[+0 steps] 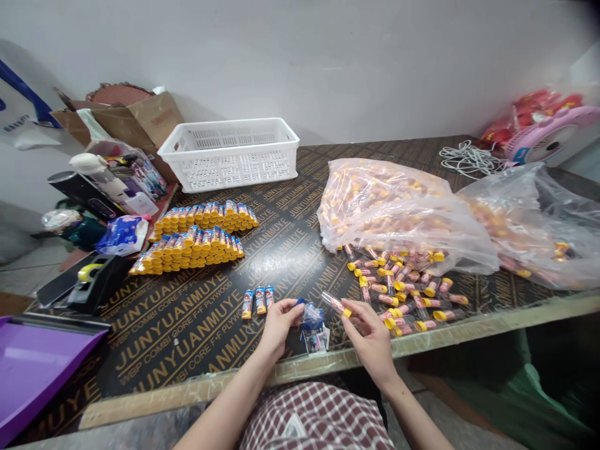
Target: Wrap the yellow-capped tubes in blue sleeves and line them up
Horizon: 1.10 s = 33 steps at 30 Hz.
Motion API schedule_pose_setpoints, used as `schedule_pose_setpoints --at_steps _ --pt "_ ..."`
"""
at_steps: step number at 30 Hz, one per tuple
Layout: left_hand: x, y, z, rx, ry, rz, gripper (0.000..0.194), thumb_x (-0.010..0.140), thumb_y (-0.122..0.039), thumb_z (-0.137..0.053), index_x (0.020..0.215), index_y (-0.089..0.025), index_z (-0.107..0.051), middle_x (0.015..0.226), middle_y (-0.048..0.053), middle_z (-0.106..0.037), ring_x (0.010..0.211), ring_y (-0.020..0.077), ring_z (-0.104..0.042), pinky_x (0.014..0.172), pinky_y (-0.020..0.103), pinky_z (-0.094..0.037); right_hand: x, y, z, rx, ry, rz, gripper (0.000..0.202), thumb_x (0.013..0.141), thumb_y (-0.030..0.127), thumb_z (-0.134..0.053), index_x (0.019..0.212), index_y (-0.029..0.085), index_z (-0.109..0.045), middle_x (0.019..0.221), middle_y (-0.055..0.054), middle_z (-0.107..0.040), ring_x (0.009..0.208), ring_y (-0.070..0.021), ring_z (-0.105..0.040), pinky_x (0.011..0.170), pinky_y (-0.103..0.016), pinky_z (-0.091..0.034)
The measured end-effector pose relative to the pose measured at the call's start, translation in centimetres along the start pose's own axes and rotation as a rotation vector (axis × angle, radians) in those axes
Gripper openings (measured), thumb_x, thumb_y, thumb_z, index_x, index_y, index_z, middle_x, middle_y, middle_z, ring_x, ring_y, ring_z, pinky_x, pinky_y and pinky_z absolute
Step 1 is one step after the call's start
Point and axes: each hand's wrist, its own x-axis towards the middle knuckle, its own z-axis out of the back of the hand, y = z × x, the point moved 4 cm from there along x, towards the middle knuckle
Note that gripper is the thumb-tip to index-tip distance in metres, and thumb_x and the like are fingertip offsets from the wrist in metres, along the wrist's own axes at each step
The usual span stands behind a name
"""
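Near the table's front edge, my right hand (368,325) grips a small clear tube (334,302) by its yellow-capped end, the clear end tilted up and left. My left hand (281,322) is pinched on a small blue printed wrapper at the edge of a little pile of blue and clear wrappers (313,317). Left of that hand, three tubes in blue wrappers (260,300) lie side by side. Many loose yellow-capped tubes (403,287) with pinkish contents lie scattered beyond my right hand, spilling from a large translucent bag (384,194).
Stacked rows of blue-wrapped tubes (197,247) lie at left, before a white plastic basket (234,165). A tape dispenser (89,281), a purple dustpan-like tray (42,369) and a cardboard box (150,119) are further left. At right are a second bag (534,219), white cable (469,159) and pink fan (553,134).
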Motion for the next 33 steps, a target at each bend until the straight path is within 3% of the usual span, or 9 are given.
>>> schedule_pose_setpoints --at_steps 10,18,23,28,30,33 --pt "-0.1 -1.2 0.5 -0.22 -0.217 0.007 0.038 0.042 -0.042 -0.083 0.057 -0.012 -0.064 0.053 -0.003 -0.058 0.052 0.0068 -0.05 0.053 0.019 -0.039 -1.8 2.1 -0.5 -0.143 -0.049 0.206 0.03 0.082 0.014 -0.055 0.109 0.025 -0.063 0.105 -0.008 -0.063 0.099 -0.0221 -0.059 0.088 -0.041 -0.049" --pt "-0.4 -1.3 0.7 -0.214 -0.24 -0.034 0.039 0.045 -0.043 -0.081 0.059 -0.012 -0.063 0.054 -0.002 -0.058 0.052 0.0076 -0.052 0.052 0.019 -0.04 -2.0 2.3 -1.2 -0.151 0.003 0.247 0.032 0.083 0.013 -0.053 0.111 0.026 -0.063 0.104 -0.008 -0.063 0.098 -0.0215 -0.06 0.087 -0.039 -0.051" --pt "-1.0 -1.5 -0.5 -0.189 -0.08 -0.063 0.036 0.055 -0.043 -0.078 0.069 -0.014 -0.061 0.064 -0.001 -0.062 0.059 0.0102 -0.057 0.058 0.022 -0.047 -2.2 2.0 -2.2 -0.12 0.163 0.204 0.035 0.085 0.014 -0.047 0.114 0.027 -0.061 0.111 -0.008 -0.06 0.102 -0.0213 -0.059 0.088 -0.038 -0.05" --pt "-1.8 -1.6 -1.4 -0.208 0.088 -0.002 0.047 0.051 -0.033 -0.082 0.089 -0.015 -0.061 0.069 0.0 -0.066 0.059 0.0114 -0.061 0.061 0.025 -0.05 -2.0 1.2 -2.5 -0.151 0.18 0.234 0.049 0.081 0.008 -0.046 0.124 0.029 -0.052 0.103 -0.006 -0.057 0.096 -0.0192 -0.058 0.084 -0.035 -0.051" --pt "-2.1 -1.4 -1.8 -0.163 0.172 0.039 0.045 0.052 -0.032 -0.082 0.088 -0.012 -0.064 0.072 0.004 -0.067 0.06 0.0123 -0.061 0.063 0.026 -0.05 -1.7 1.2 -2.4 -0.171 0.191 0.251 0.063 0.074 0.007 -0.05 0.133 0.029 -0.041 0.116 -0.008 -0.05 0.107 -0.0223 -0.053 0.091 -0.04 -0.048" --pt "-2.8 -0.9 -2.3 -0.066 0.304 0.095 0.04 0.055 -0.032 -0.081 0.084 -0.009 -0.068 0.076 0.008 -0.068 0.063 0.0134 -0.062 0.064 0.025 -0.048 -1.3 1.5 -2.5 -0.152 0.289 0.265 0.08 0.066 0.006 -0.051 0.139 0.027 -0.027 0.143 -0.01 -0.027 0.127 -0.0286 -0.037 0.101 -0.048 -0.039"
